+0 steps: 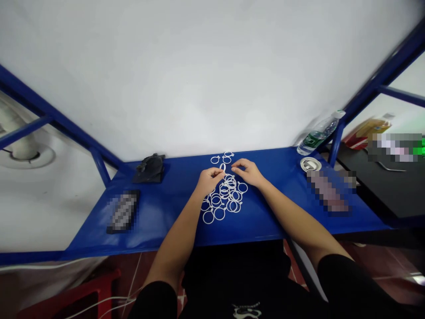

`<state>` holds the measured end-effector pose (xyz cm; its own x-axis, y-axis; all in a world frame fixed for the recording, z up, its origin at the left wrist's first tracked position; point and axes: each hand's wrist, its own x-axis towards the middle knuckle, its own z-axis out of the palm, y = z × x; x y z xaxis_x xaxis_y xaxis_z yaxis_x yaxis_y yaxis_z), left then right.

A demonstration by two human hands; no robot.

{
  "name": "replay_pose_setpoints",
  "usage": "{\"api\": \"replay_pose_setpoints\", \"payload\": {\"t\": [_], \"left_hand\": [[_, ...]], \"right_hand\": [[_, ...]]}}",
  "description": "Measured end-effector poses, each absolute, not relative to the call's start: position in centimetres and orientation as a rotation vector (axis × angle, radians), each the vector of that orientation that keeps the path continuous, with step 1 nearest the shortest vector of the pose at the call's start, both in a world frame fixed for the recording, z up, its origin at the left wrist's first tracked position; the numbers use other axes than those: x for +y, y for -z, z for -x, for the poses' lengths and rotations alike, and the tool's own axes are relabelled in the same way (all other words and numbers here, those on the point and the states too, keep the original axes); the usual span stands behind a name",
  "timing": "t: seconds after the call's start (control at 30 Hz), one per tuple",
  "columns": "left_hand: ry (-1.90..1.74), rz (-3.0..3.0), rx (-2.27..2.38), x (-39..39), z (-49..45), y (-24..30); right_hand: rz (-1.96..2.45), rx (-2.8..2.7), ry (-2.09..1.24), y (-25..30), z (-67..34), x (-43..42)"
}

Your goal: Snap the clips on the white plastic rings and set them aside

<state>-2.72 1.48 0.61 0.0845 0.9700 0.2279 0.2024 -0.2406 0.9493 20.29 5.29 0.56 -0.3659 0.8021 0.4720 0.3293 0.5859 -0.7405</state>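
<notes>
My left hand (211,178) pinches a white plastic ring (223,168) between thumb and fingertips, holding it on edge above the table. The ring looks like a curtain ring with a small eyelet. Just to the right, my right hand (249,172) holds nothing visible; its thumb and index finger are bent with a small gap between them. Below and between the hands lies a loose pile of similar white rings (229,182), partly covered by my left hand. Three more rings (227,157) lie near the wall, beyond my hands.
The blue tabletop (169,199) meets a white wall. On the left are a crumpled black bag (150,169) and a blurred dark phone-like object (123,212). To the right stand a water bottle (317,136), a coiled white strap (310,165) and a pixelated flat item (328,192). Blue frame bars flank both sides.
</notes>
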Motion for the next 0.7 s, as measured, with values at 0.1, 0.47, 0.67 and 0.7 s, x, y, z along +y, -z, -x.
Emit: {"api": "replay_pose_setpoints", "payload": {"t": [0.1, 0.47, 0.67, 0.7], "left_hand": [[-1.106, -1.673, 1.246, 1.7, 3.1, -0.3], [-0.931, -1.898, 1.372, 1.4, 3.1, -0.6], [-0.882, -2.058, 1.337, 1.3, 2.9, -0.9], [-0.877, -2.057, 1.33, 1.3, 2.9, -1.0]], "right_hand": [[0.999, -2.072, -0.464, -1.0, -20.6, 7.8], [0.994, -2.661, -0.177, 0.2, -15.9, 15.1], [1.039, -2.696, -0.126, 0.3, -18.5, 12.7], [1.078, -2.703, -0.104, 0.1, -19.1, 11.9]]}}
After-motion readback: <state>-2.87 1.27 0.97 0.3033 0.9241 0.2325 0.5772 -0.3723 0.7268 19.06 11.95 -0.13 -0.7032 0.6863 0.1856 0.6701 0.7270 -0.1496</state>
